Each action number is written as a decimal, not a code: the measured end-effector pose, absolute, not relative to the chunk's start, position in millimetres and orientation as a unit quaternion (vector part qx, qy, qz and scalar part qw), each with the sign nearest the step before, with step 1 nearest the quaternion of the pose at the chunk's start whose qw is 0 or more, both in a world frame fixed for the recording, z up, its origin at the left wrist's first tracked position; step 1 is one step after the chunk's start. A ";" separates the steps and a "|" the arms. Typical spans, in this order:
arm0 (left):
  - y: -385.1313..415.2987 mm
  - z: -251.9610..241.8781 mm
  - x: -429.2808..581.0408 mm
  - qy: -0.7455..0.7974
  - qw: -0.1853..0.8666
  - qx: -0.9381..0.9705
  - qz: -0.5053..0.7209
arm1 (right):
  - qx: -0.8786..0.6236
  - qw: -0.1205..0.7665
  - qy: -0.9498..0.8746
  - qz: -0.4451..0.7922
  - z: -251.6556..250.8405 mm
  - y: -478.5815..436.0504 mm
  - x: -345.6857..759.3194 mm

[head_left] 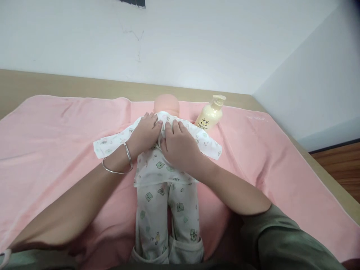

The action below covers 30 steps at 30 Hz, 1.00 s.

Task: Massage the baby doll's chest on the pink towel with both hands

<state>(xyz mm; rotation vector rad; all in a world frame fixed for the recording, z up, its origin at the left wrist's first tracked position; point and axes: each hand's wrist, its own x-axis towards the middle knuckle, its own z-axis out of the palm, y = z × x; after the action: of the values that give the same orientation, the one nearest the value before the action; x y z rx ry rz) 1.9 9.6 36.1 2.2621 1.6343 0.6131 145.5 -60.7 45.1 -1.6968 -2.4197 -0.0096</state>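
A baby doll lies lengthwise in front of me, its smooth head [166,105] at the far end. It wears a white printed shirt [157,170] with the sleeves spread to both sides, and matching printed trousers [184,210] with turned-up cuffs. My left hand [146,132], below a silver bangle [129,157], rests on the upper left of the shirt with its fingers stretched out. Beside it, my right hand [180,144] lies on the upper right of the shirt, fingers extended. Both hands touch the cloth and hold nothing visible. The doll's face does not show.
A cream pump bottle [210,114] stands right of the doll's head, close to the right sleeve. Under everything spreads a pink blanket [64,131] on a wooden table [56,79]. A white wall [197,45] rises behind, and brown wood shows at far right.
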 end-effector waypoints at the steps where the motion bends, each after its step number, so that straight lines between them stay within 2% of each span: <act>1: 12.2 31.9 2.1 0.562 0.126 0.788 0.219 | -0.572 0.092 -0.815 0.006 47.4 -61.2 145.9; 4: 7.2 26.5 5.1 0.547 0.071 0.803 0.226 | -0.567 0.108 -0.816 0.040 56.5 -51.1 152.6; 8: -20.8 41.0 14.4 0.522 0.010 0.835 0.177 | -0.586 0.118 -0.797 0.092 61.0 -17.8 168.7; 13: -35.6 60.7 18.8 0.542 0.046 0.827 0.139 | -0.618 0.133 -0.770 0.081 44.0 8.6 177.1; 19: 3.7 41.0 5.5 0.567 0.136 0.786 0.206 | -0.552 0.156 -0.819 -0.018 27.9 -42.0 152.4; 27: -34.2 29.3 28.4 0.580 0.002 0.776 0.249 | -0.620 0.146 -0.765 0.094 46.8 -1.7 169.6; 30: -33.5 30.1 27.5 0.569 0.015 0.782 0.254 | -0.622 0.128 -0.770 0.065 44.5 -5.6 169.0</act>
<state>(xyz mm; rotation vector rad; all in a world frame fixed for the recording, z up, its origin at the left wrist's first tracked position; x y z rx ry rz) 27.5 -33.5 30.1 2.4326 1.7700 0.7909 169.0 -5.6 44.5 -1.8082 -2.2401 0.1904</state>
